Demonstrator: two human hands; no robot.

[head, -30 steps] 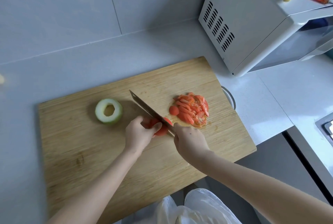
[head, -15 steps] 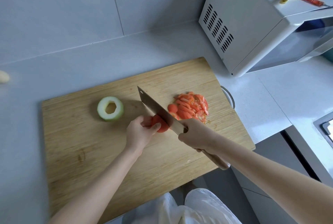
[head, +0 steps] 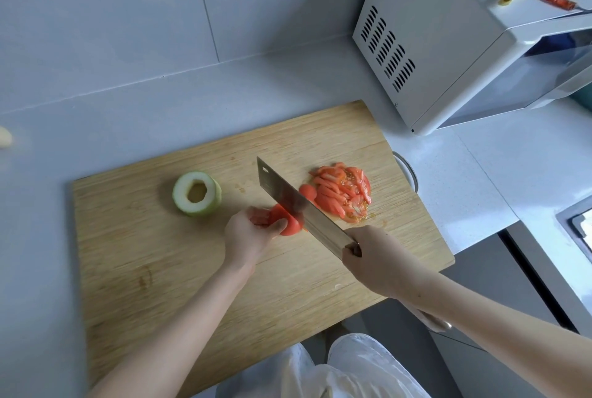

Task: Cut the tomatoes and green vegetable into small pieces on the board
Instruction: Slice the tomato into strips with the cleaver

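Left hand (head: 246,234): fingers curled around a tomato piece (head: 286,220) near the middle of the wooden board (head: 160,263). Right hand (head: 378,258): fingers closed on the handle of a cleaver (head: 298,205), blade tilted, touching the tomato piece. Sliced tomato (head: 344,192) lies right of the blade; a hollowed green vegetable ring (head: 197,194) stands to the left. The board rests on a grey desk (head: 128,109).

Red tomato pcs (head: 342,192), pale-green veg (head: 197,194), tan wood-grain board (head: 160,269).
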